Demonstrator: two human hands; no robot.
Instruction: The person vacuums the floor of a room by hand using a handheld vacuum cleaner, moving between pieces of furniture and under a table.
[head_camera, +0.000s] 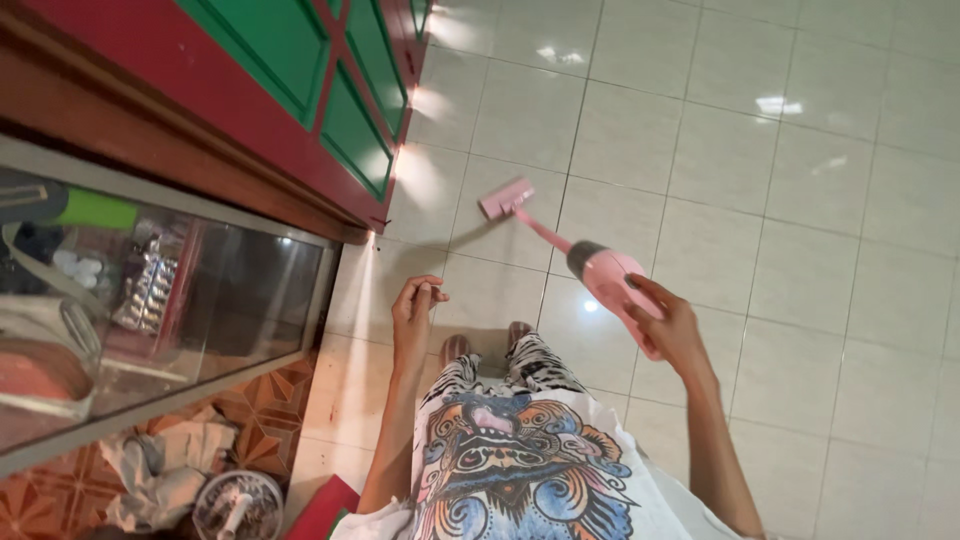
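**Handheld vacuum on tiled floor: hazards at this moment**

Right hand (668, 325): grip closed around the body of the pink vacuum (612, 272). Left hand (415, 305): empty, fingers loosely curled, raised beside the body, touching nothing.

Vacuum position: wand angled down and forward, flat nozzle (506, 198) resting on the floor (820, 250) near the foot of the green and red cabinet doors (350, 120).

Probable faults:
- Nozzle striking the cabinet base, caused by a stroke carried too far toward the doors.
- Slipping on glossy tiles, caused by bare feet (456, 347) placed close behind the wand.
- Loss of hold, caused by a one-handed grip on the body with the whole wand levering ahead of it.
- Contact with the glass case (200, 300) just beside the left arm, caused by a wide elbow swing.
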